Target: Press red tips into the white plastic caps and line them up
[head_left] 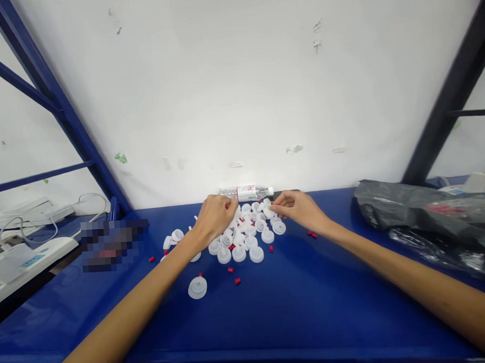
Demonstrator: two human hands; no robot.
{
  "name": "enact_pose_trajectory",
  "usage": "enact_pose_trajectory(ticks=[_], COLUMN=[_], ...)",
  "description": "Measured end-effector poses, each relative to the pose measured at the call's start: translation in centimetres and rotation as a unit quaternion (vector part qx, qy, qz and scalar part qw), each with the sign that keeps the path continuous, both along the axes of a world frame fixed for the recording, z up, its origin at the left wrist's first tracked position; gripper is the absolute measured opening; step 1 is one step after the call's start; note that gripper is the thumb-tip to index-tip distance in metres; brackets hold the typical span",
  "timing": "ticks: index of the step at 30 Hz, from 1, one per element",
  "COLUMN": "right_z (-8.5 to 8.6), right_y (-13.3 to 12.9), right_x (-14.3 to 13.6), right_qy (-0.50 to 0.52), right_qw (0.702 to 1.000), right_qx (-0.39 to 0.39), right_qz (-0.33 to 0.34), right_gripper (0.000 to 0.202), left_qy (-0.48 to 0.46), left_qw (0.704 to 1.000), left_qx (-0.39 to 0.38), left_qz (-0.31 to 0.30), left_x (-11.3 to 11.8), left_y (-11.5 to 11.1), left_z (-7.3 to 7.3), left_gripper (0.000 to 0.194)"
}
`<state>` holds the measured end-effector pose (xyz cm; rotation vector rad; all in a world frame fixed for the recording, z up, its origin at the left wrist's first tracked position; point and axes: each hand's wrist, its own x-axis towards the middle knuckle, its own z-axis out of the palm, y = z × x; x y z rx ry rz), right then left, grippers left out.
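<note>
A pile of white plastic nozzle caps (250, 242), round with a raised centre, lies on the blue table (313, 297). Small red tips (237, 281) are scattered among and around them. My left hand (215, 218) is closed at the left of the pile, with a bit of red showing by its fingers; most of what it grips is hidden. At the pile's right edge my right hand (298, 206) pinches a white nozzle cap (267, 203) between thumb and fingers. One separate cap (197, 287) lies nearer me, a red tip beside its rim.
Behind the pile a clear plastic bottle (247, 193) lies on its side against the white wall (238, 95). A grey plastic bag (431, 215) occupies the right side. Power strips (31, 268) and cables are at the left, beyond a blue frame post (72, 125).
</note>
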<state>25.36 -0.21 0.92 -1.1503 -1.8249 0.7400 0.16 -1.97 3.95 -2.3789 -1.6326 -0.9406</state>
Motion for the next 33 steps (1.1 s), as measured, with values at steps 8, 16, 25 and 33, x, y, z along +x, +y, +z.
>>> enact_pose_trajectory(ticks=[8,16,25,33], right_z=[0.0,0.2,0.6,0.8], right_y=[-0.1,0.0,-0.3,-0.5], right_x=[-0.2,-0.1,0.4,0.6], right_qy=[0.054,0.054,-0.022,-0.089], right_qw=[0.998,0.996,0.999,0.995], right_qx=[-0.034,-0.059,-0.02,0.036], right_qz=[0.023,0.038,-0.018,-0.027], right_gripper=[0.023,0.022,0.03,0.029], left_qy=[-0.019,-0.072,-0.12,-0.171], left_qw=[0.999,0.995,0.99,0.98], left_qx=[-0.033,-0.064,-0.076,-0.1], left_qz=[-0.011,-0.025,-0.007,0.002], left_x=[0.9,1.0,0.6,0.5], left_y=[0.9,1.5,2.0,2.4], left_z=[-1.6,-1.8,-2.0,-2.4], left_gripper=[0.044,0.048,0.05,0.053])
